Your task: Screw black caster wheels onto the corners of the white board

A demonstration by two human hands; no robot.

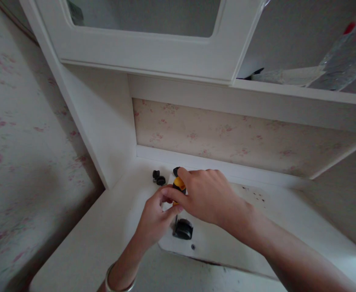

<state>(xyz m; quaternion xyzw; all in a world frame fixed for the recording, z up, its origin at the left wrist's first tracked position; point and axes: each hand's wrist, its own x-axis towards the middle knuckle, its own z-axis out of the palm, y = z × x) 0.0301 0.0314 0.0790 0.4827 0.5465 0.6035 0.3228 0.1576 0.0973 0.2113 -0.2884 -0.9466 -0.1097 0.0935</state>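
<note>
White desktop [105, 221], two hands [210, 194] — one yellow object [179, 182] gripped, one wheel [184, 229] nearest

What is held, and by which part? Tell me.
The left hand and right hand hold a yellow-and-black object; exactly which part is hidden.

No lettering, label, brand, number or sign can be read here.
</note>
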